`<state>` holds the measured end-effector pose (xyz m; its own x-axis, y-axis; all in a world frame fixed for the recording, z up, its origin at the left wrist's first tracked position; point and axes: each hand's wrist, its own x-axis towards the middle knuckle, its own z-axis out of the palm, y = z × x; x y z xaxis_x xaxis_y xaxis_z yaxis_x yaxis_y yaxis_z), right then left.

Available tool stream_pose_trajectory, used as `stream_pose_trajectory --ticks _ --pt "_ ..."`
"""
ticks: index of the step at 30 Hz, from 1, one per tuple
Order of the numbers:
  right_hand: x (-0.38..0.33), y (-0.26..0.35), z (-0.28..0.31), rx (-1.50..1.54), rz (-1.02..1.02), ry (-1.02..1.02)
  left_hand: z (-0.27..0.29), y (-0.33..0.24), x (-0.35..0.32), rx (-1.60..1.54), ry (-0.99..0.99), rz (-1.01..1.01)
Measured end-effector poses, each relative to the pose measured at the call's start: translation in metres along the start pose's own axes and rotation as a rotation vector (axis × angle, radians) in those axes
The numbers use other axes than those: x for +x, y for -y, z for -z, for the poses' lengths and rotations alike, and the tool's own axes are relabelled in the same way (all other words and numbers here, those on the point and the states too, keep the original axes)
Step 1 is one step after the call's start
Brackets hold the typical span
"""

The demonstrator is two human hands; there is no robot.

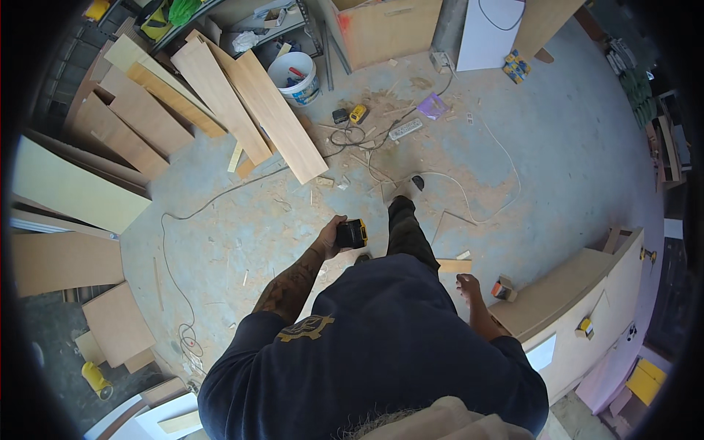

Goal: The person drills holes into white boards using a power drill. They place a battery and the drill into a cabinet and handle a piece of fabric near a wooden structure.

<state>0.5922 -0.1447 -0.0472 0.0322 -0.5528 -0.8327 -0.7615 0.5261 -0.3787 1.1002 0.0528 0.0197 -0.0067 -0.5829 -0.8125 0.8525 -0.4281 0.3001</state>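
My left hand (331,236) is wrapped round a black power-tool battery (350,234) with yellow edging, held out in front of my body above the floor. Low at my right side hangs my right hand (466,287), its fingers loosely bent and apart, with nothing visible in it. Beside that hand a small open cardboard box (504,288) sits near a long wooden cabinet (561,290). On the floor ahead lie a black battery or charger block (340,116) and a yellow-and-black battery (358,114), close to a white power strip (405,130).
Cables (220,194) snake across the dusty floor (293,209). Long boards (282,117) lean at the front left, next to a white bucket (294,79). More panels (70,191) stand along the left. A yellow tool (584,328) rests on the cabinet's pale panel at right.
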Motion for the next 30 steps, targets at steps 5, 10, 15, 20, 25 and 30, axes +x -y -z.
stream_pose_trajectory --ticks 5,10,15,20,25,30 --pt "0.17 0.071 0.022 -0.212 0.309 -0.033 -0.005 -0.086 0.051 0.012 -0.116 -0.034" --pt "0.261 0.243 0.019 0.039 0.387 -0.162 -0.018 -0.166 0.114 0.005 -0.354 0.0" --pt "0.256 0.432 -0.056 0.473 0.311 0.099 -0.01 -0.232 0.194 0.227 -0.467 -0.145" --pt "0.273 0.466 -0.142 0.359 0.372 0.173 -0.015 -0.265 0.326 0.734 -0.536 -0.041" --pt "0.291 0.456 -0.255 0.231 0.268 0.255 0.059 -0.253 0.478 1.185 -0.512 -0.076" --pt "0.33 0.443 -0.336 0.266 0.074 0.401 0.137 -0.212 0.589 1.375 -0.59 -0.055"
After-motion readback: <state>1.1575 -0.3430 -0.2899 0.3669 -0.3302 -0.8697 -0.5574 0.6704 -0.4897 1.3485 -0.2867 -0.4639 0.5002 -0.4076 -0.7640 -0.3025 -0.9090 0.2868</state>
